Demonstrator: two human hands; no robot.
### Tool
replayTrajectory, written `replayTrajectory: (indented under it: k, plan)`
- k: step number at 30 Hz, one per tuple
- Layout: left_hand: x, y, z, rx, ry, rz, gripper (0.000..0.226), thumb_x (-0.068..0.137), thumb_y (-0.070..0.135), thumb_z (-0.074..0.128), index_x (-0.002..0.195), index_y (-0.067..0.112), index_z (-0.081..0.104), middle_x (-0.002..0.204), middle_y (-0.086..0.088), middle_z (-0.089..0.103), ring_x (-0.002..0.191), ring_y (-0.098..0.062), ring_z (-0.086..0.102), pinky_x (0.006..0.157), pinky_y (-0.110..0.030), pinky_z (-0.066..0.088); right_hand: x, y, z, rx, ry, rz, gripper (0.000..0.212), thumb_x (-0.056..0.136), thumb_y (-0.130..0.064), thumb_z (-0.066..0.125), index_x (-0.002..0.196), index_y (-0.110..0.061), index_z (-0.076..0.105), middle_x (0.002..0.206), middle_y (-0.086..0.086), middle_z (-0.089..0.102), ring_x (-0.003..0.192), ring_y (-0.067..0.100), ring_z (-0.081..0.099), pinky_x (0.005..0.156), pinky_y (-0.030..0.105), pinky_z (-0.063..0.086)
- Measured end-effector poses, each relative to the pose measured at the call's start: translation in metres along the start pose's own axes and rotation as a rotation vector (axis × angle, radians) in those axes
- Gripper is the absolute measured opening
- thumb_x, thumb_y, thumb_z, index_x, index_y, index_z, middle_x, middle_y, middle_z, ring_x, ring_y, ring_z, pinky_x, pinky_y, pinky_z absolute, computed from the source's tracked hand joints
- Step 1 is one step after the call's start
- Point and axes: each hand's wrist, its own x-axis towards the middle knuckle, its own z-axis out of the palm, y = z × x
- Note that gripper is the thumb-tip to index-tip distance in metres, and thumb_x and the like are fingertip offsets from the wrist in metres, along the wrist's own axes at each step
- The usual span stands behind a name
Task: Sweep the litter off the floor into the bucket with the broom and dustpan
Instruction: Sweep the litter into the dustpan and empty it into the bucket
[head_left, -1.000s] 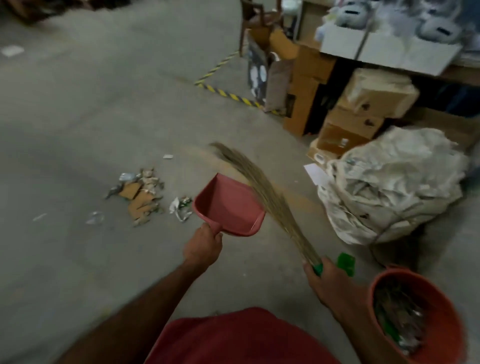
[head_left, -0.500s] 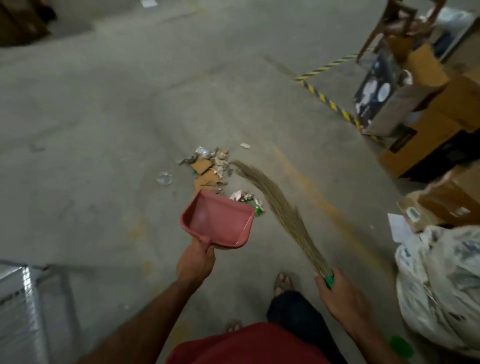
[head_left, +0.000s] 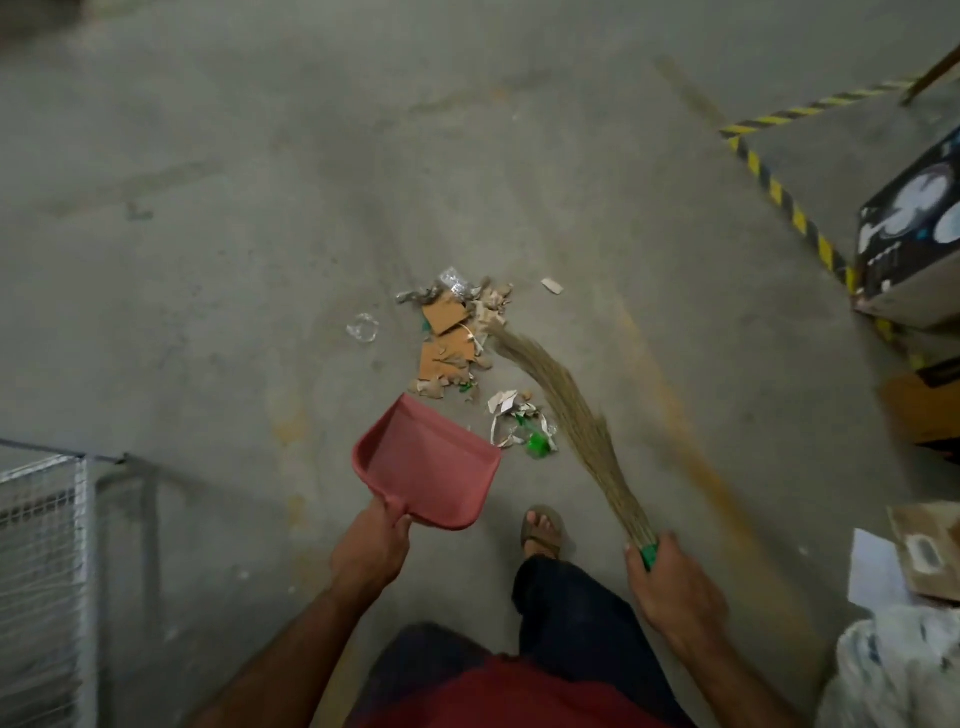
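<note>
A pile of litter (head_left: 451, 338), mostly torn cardboard, paper scraps and clear plastic, lies on the concrete floor ahead of me. A smaller clump of white and green scraps (head_left: 522, 426) lies closer, to the right of the red dustpan (head_left: 426, 462). My left hand (head_left: 371, 548) grips the dustpan's handle, its mouth pointing at the pile. My right hand (head_left: 670, 584) grips the green handle of a straw broom (head_left: 566, 410), whose tip reaches the right edge of the big pile. The bucket is out of view.
A wire-mesh cage (head_left: 44, 561) stands at the lower left. Black and yellow hazard tape (head_left: 779, 197) runs along the floor at upper right, beside a dark printed box (head_left: 914, 234). A white sack (head_left: 893, 670) and cardboard (head_left: 924, 551) sit at lower right. My sandalled foot (head_left: 543, 527) is behind the dustpan.
I have walked up to the litter and the view has turned left and down, so the bucket and sack slid out to the right. Dustpan and broom now reach the pile.
</note>
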Motion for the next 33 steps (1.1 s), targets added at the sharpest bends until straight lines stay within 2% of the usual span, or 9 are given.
replayTrajectory:
  k: [3, 5, 8, 14, 18, 21, 25, 29, 33]
  plan:
    - [0.045, 0.022, 0.019, 0.023, -0.009, -0.039, 0.025, 0.099, 0.036, 0.045, 0.105, 0.016, 0.058, 0.103, -0.008, 0.064, 0.085, -0.025, 0.062, 0.072, -0.036, 0.051, 0.056, 0.003, -0.004, -0.047, -0.034, 0.000, 0.034, 0.097, -0.057, 0.036, 0.096, -0.023, 0.038, 0.077, -0.002, 0.057, 0.068, 0.020, 0.060, 0.063, 0.032, 0.052]
    - [0.083, 0.027, 0.045, 0.038, -0.042, -0.042, 0.024, 0.099, 0.033, 0.047, 0.107, 0.015, 0.061, 0.103, -0.009, 0.064, 0.089, -0.027, 0.062, 0.075, -0.038, 0.052, 0.101, 0.006, 0.004, -0.081, -0.051, 0.006, 0.033, 0.097, -0.057, 0.037, 0.097, -0.023, 0.039, 0.080, -0.001, 0.057, 0.072, 0.023, 0.061, 0.065, 0.033, 0.053]
    - [0.148, 0.023, 0.101, 0.048, -0.085, -0.085, 0.023, 0.097, 0.029, 0.050, 0.109, 0.015, 0.063, 0.104, -0.011, 0.065, 0.093, -0.031, 0.062, 0.078, -0.039, 0.052, 0.173, 0.014, 0.033, -0.116, -0.048, 0.030, 0.034, 0.096, -0.057, 0.040, 0.100, -0.023, 0.041, 0.077, 0.000, 0.052, 0.078, 0.029, 0.064, 0.061, 0.032, 0.045]
    - [0.299, -0.026, 0.254, 0.202, -0.258, -0.216, 0.035, 0.098, 0.040, 0.042, 0.119, 0.015, 0.054, 0.118, -0.012, 0.059, 0.107, -0.032, 0.060, 0.091, -0.041, 0.049, 0.320, 0.049, 0.149, -0.160, 0.001, 0.058, 0.033, 0.094, -0.057, 0.043, 0.100, -0.025, 0.040, 0.072, 0.004, 0.052, 0.076, 0.033, 0.066, 0.056, 0.033, 0.042]
    - [0.382, -0.061, 0.330, 0.291, -0.254, -0.232, 0.038, 0.099, 0.041, 0.039, 0.122, 0.013, 0.051, 0.124, -0.014, 0.056, 0.114, -0.035, 0.056, 0.095, -0.044, 0.046, 0.391, 0.082, 0.234, -0.183, -0.022, 0.025, 0.033, 0.094, -0.057, 0.044, 0.105, -0.026, 0.043, 0.074, 0.006, 0.054, 0.063, 0.030, 0.054, 0.055, 0.033, 0.043]
    - [0.416, -0.079, 0.361, 0.257, -0.208, -0.165, 0.039, 0.099, 0.043, 0.039, 0.118, 0.011, 0.052, 0.120, -0.017, 0.057, 0.110, -0.039, 0.057, 0.092, -0.047, 0.048, 0.413, 0.102, 0.274, -0.213, -0.079, -0.032, 0.035, 0.094, -0.057, 0.045, 0.111, -0.026, 0.046, 0.073, 0.002, 0.052, 0.057, 0.024, 0.046, 0.052, 0.030, 0.040]
    - [0.441, -0.074, 0.373, 0.244, -0.176, -0.017, 0.039, 0.098, 0.042, 0.045, 0.116, 0.009, 0.055, 0.112, -0.020, 0.060, 0.100, -0.041, 0.059, 0.084, -0.047, 0.051, 0.407, 0.112, 0.295, -0.207, -0.202, -0.144, 0.037, 0.094, -0.055, 0.047, 0.121, -0.030, 0.046, 0.080, 0.000, 0.055, 0.064, 0.024, 0.055, 0.055, 0.034, 0.050]
    - [0.452, -0.057, 0.377, 0.149, -0.200, 0.002, 0.037, 0.096, 0.038, 0.051, 0.116, 0.008, 0.055, 0.111, -0.021, 0.062, 0.100, -0.042, 0.059, 0.083, -0.046, 0.050, 0.379, 0.101, 0.290, -0.228, -0.321, -0.226, 0.043, 0.093, -0.059, 0.045, 0.129, -0.036, 0.044, 0.095, -0.003, 0.059, 0.083, 0.023, 0.062, 0.066, 0.034, 0.051]
    - [0.445, -0.051, 0.382, 0.048, -0.236, -0.080, 0.036, 0.095, 0.034, 0.054, 0.119, 0.007, 0.051, 0.113, -0.022, 0.062, 0.103, -0.041, 0.058, 0.085, -0.044, 0.048, 0.347, 0.086, 0.275, -0.216, -0.317, -0.267, 0.041, 0.091, -0.060, 0.048, 0.127, -0.040, 0.046, 0.097, -0.010, 0.062, 0.080, 0.016, 0.063, 0.061, 0.028, 0.048]
